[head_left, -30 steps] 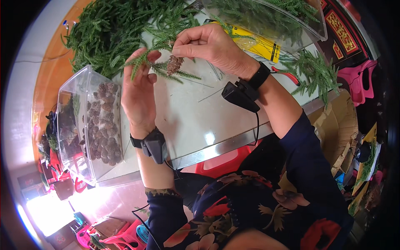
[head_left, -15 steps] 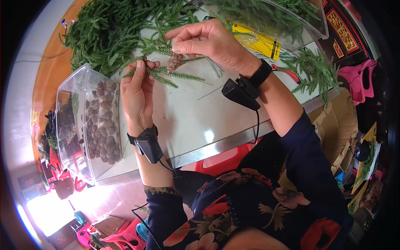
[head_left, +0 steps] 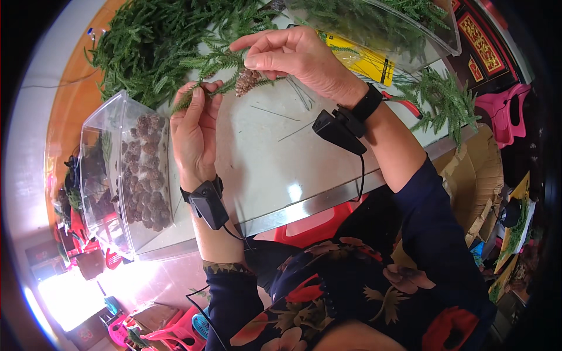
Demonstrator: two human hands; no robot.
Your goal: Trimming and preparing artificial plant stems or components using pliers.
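Above the table's far half, my left hand [head_left: 194, 120] is closed, thumb and fingers pinching a green artificial pine sprig [head_left: 218, 60]. A brown pine cone [head_left: 246, 82] hangs among its needles. Just right of it, my right hand [head_left: 295, 61] pinches at the top of the cone with thumb and index finger. What exactly those fingertips grip, cone or stem, is partly hidden. Both wrists wear black straps with small dark devices.
A clear bin of pine cones [head_left: 143, 175] stands left. Behind lies a heap of green sprigs [head_left: 152, 44]; a clear bin of greenery [head_left: 374, 29] is at back right. Thin wires [head_left: 275, 112], a yellow packet [head_left: 372, 61], red-handled pliers [head_left: 404, 104] and loose sprigs [head_left: 439, 99] lie on the table.
The sprig has turned: its branches that pointed right and toward me now reach left and away. The cone's lower end has swung slightly left. Both hands stay nearly in place.
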